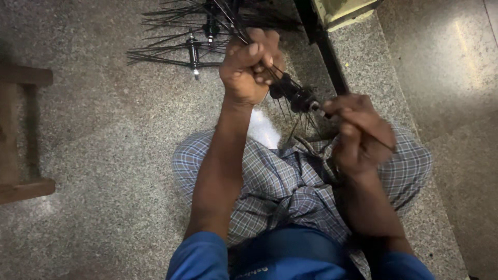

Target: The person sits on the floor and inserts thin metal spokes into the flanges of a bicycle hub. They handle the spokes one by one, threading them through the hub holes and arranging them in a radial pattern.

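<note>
— What do your hands hold now?

— My left hand (249, 65) is closed around a bundle of thin black spokes (236, 23), and the black wheel hub (293, 93) hangs just under it, above my knees. My right hand (360, 132) is closed at the hub's axle end (317, 108); I think the fingers pinch one spoke there, but the picture is blurred, so I am not sure.

— How to do this step well?

— In my opinion, I must keep the hub steady with the left hand and move only one spoke at a time, so the others do not cross.

— What is around you?

— More hubs with spokes (192, 49) lie on the stone floor (104, 129) ahead. A dark metal bar (324, 52) passes very near the hub, and loose spokes can catch on it. A wooden stool (21, 135) stands well apart at my left.
</note>
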